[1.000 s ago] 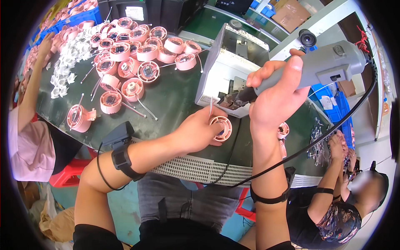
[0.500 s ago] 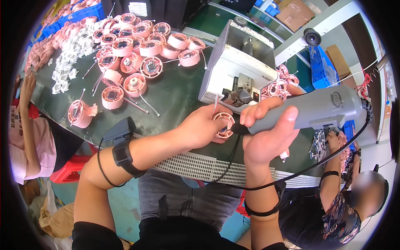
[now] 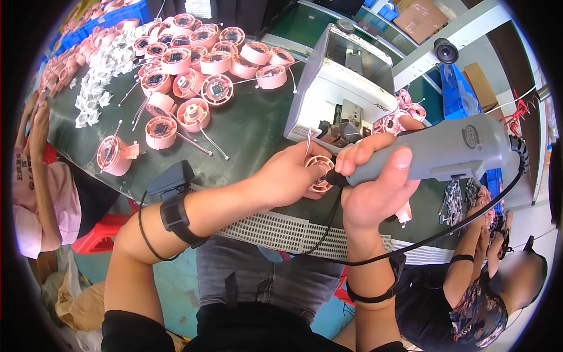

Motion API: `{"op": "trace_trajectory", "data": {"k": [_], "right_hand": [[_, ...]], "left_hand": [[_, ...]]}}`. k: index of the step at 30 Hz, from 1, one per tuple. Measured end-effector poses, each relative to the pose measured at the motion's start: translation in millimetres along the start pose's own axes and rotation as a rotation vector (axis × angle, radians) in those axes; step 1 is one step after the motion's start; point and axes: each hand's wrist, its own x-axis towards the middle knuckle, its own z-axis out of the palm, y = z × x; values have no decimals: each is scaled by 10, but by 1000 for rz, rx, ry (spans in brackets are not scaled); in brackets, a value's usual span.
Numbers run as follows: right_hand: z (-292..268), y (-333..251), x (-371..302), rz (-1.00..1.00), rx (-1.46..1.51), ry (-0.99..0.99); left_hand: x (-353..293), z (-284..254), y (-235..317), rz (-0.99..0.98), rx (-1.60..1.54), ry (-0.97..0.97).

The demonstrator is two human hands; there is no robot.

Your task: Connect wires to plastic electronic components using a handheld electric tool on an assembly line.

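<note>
My left hand (image 3: pixel 288 176) is closed round a round pink plastic housing (image 3: pixel 319 166), with a thin white wire rising beside the fingers. In my right hand (image 3: pixel 375 190) is a grey electric screwdriver (image 3: pixel 443 146), gripped round its body, its cable curving down across my wrist. The tool's black nose (image 3: pixel 336 178) meets the inside of the housing; its very tip is hidden. Just beyond both hands stands a grey-white metal machine (image 3: pixel 334 88) with a small metal mechanism on its front.
Many pink housings with circuit boards and wires (image 3: pixel 217 89) lie on the dark green table (image 3: pixel 234 138), left of the machine. White plastic parts (image 3: pixel 97 88) are heaped farther left. One person's pink shirt (image 3: pixel 38 205) shows at left; another person (image 3: pixel 451 305) works at right.
The whole view has shifted slightly. Both hands keep their hold on the housing and the screwdriver. The person at right has brought their hands closer together.
</note>
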Motion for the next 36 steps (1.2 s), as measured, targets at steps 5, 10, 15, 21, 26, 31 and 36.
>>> {"op": "trace_trajectory", "data": {"k": [5, 10, 15, 21, 26, 31, 36], "right_hand": [[14, 38, -53, -11, -8, -50], [-25, 77, -65, -67, -145, -202], [6, 89, -54, -36, -138, -215], [-36, 111, -141, -53, -69, -201], [-131, -136, -227, -92, 132, -81], [-286, -225, -311, -114, 39, 97], [-500, -60, -468, -13, 39, 60]], "left_hand": [[-7, -22, -7, 16, 47, -14], [-3, -29, 25, 21, 98, -19], [22, -23, 18, 24, 76, 1], [55, 23, -60, 146, 132, 27], [-384, -271, 332, 327, 1105, 121], [-947, -618, 1202, 554, 1277, 846], [-1677, -1306, 1078, 411, 1857, 1085]]}}
